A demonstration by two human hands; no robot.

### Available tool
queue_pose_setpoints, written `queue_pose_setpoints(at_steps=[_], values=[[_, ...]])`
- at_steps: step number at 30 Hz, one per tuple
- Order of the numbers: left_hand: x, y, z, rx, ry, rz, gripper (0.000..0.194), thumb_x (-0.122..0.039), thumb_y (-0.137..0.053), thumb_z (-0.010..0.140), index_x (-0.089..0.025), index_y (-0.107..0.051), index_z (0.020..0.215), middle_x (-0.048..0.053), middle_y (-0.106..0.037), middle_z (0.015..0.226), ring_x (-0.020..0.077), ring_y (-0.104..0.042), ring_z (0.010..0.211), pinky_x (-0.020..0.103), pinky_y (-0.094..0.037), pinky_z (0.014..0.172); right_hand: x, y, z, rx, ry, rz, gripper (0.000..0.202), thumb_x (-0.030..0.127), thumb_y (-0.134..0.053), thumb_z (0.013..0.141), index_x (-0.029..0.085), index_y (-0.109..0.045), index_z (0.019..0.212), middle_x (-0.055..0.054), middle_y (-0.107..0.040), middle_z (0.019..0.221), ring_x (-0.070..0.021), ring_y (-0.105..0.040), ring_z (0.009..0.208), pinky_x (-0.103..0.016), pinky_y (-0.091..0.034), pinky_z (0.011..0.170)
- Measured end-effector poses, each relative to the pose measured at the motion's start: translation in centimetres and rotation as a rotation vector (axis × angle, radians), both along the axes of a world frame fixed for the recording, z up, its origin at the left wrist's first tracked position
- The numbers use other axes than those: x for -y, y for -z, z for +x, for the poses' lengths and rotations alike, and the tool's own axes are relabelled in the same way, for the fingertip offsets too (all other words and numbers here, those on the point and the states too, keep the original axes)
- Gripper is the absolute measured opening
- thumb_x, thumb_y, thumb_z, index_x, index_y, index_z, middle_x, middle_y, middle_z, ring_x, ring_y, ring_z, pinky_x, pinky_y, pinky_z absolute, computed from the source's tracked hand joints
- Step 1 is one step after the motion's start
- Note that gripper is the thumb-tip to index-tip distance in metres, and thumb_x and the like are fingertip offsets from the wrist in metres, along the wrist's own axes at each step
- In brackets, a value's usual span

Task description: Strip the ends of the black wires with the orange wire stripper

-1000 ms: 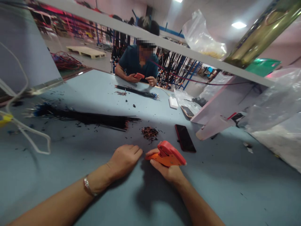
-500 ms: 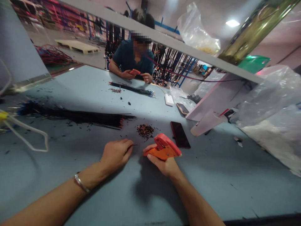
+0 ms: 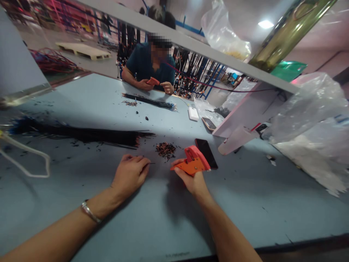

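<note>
Near the middle of the table, my left hand (image 3: 132,171) is closed in a pinch, and a thin black wire (image 3: 152,163) pokes out past its fingertips. My right hand (image 3: 192,179) is wrapped round an orange and red wire stripper (image 3: 195,162), whose nose points left, apart from the wire. Beyond the gap between my hands is a small heap of black and copper-coloured wire scraps (image 3: 165,150). A long bundle of black wires (image 3: 89,134) lies behind my left hand, with copper ends to the right and blue ones to the left.
Right of the heap lies a dark phone (image 3: 206,153) with a red edge. Across the table (image 3: 152,218) a co-worker (image 3: 152,69) holds an orange tool by a smaller wire bundle (image 3: 149,101). Plastic bags (image 3: 311,109) crowd the right side, and a white bent rod (image 3: 29,163) stands at left.
My right hand has moved right and slightly up with the wire stripper, widening the gap from my left hand. The wire stays pinched in my left hand. The whole view has shifted slightly.
</note>
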State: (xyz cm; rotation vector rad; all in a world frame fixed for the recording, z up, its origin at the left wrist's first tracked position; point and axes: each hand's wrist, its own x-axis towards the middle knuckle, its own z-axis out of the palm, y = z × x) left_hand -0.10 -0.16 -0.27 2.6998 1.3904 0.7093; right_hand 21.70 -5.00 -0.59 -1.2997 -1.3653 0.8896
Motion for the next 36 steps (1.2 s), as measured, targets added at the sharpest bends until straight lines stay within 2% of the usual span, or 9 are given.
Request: queue_pose_setpoints(at_steps=[3,9,14,18,22,26,30,33,36], values=[[0.0,0.1,0.0,0.013,-0.025,-0.003,0.025,-0.020,-0.045,0.086,-0.018,-0.069,0.084,0.006,-0.075,0.082,0.0240,-0.067,0.071,0.042,-0.039,0.081,-0.1,-0.3,-0.2,-0.053,0.029,0.044,0.011,0.029,-0.062,0.080,0.022,-0.064,0.089,-0.004,-0.067,0.092,-0.0211,-0.064,0.088,-0.037,-0.050,0.086],[-0.1,0.2,0.0,0.080,-0.136,-0.034,0.025,-0.025,-0.045,0.087,-0.018,-0.070,0.086,0.006,-0.076,0.082,0.0229,-0.067,0.071,0.042,-0.038,0.086,-0.7,-0.8,-1.2,-0.042,-0.066,0.036,0.011,0.027,-0.061,0.080,0.022,-0.066,0.089,-0.003,-0.069,0.093,-0.0214,-0.063,0.092,-0.037,-0.047,0.089],[-0.3,-0.3,0.0,0.184,-0.227,-0.129,0.025,-0.029,-0.047,0.085,-0.021,-0.070,0.083,0.004,-0.076,0.082,0.0211,-0.066,0.072,0.038,-0.040,0.086,-2.3,0.0,-1.9,-0.090,0.060,0.068,0.013,0.028,-0.061,0.081,0.020,-0.067,0.088,-0.005,-0.069,0.094,-0.0220,-0.062,0.093,-0.036,-0.047,0.087],[-0.6,-0.8,-0.1,0.322,-0.333,-0.177,0.023,-0.031,-0.048,0.083,-0.022,-0.070,0.082,0.002,-0.075,0.077,0.0205,-0.066,0.075,0.035,-0.042,0.087,-1.9,0.2,-1.8,-0.171,0.114,0.106,0.014,0.030,-0.061,0.082,0.020,-0.067,0.091,-0.004,-0.069,0.097,-0.0217,-0.062,0.095,-0.037,-0.046,0.089],[-1.1,-0.9,-0.4,0.456,-0.424,-0.219,0.023,-0.033,-0.049,0.080,-0.022,-0.069,0.082,0.000,-0.073,0.072,0.0203,-0.064,0.072,0.034,-0.045,0.082,-1.3,0.1,-1.7,-0.155,0.085,0.051,0.012,0.028,-0.062,0.080,0.021,-0.069,0.087,-0.004,-0.070,0.092,-0.0221,-0.063,0.090,-0.035,-0.048,0.084],[-1.3,-0.8,-0.7,0.595,-0.445,-0.234,0.022,-0.035,-0.050,0.080,-0.022,-0.068,0.084,0.001,-0.070,0.079,0.0188,-0.063,0.073,0.030,-0.048,0.071,-1.8,0.3,-1.7,-0.079,0.215,0.036,0.018,0.032,-0.066,0.076,0.020,-0.070,0.088,-0.004,-0.069,0.090,-0.0219,-0.063,0.085,-0.034,-0.048,0.079],[-1.6,-0.8,-0.9,0.727,-0.461,-0.140,0.023,-0.035,-0.050,0.081,-0.020,-0.067,0.085,0.004,-0.065,0.090,0.0196,-0.061,0.084,0.030,-0.050,0.072,-1.8,0.4,-1.5,-0.216,0.259,-0.016,0.027,0.039,-0.067,0.075,0.019,-0.067,0.094,-0.003,-0.069,0.082,-0.0180,-0.063,0.065,-0.031,-0.051,0.063],[-1.9,-0.7,-1.0,0.702,-0.474,-0.174,0.023,-0.034,-0.049,0.082,-0.020,-0.066,0.086,0.005,-0.064,0.090,0.0194,-0.062,0.081,0.030,-0.050,0.070,-1.0,0.4,-1.3,-0.243,0.208,-0.050,0.025,0.039,-0.068,0.075,0.018,-0.067,0.089,-0.003,-0.068,0.077,-0.0173,-0.062,0.061,-0.028,-0.050,0.058],[-2.2,-0.6,-1.3,0.528,-0.444,-0.238,0.022,-0.031,-0.047,0.083,-0.020,-0.065,0.088,0.004,-0.067,0.086,0.0185,-0.061,0.072,0.030,-0.048,0.068,-0.3,0.5,-1.2,-0.145,0.156,-0.054,0.019,0.035,-0.067,0.076,0.019,-0.068,0.085,-0.003,-0.068,0.079,-0.0168,-0.062,0.063,-0.028,-0.050,0.061]])
